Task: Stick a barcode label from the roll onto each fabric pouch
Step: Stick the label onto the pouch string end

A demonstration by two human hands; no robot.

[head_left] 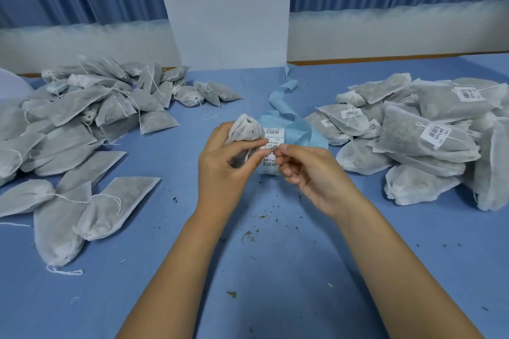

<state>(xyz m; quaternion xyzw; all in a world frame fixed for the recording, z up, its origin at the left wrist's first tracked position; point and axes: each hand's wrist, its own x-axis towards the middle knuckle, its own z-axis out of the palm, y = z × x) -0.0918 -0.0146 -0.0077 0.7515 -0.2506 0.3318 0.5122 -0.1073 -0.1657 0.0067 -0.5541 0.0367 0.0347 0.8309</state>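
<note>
Blue table (pixel 275 270), head view: unlabelled pouches (pixel 82 113) heaped left, labelled pouches (pixel 427 132) heaped right. Centre: left hand (pixel 220 165) gripping one pouch (pixel 246 129); right hand (pixel 308 170) pinching a label (pixel 271 147) on the label roll (pixel 270 165) just beside it; blue backing strip (pixel 283 99) trailing behind.

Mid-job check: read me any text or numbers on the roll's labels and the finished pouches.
White barcode labels on the roll, one pinched by the right hand: bars and dark characters, too blurred to read.
White labels on the grey fabric pouches piled at right: barcodes and characters, too small to read.
Grey fabric pouch in the left hand: no text shows.
</note>
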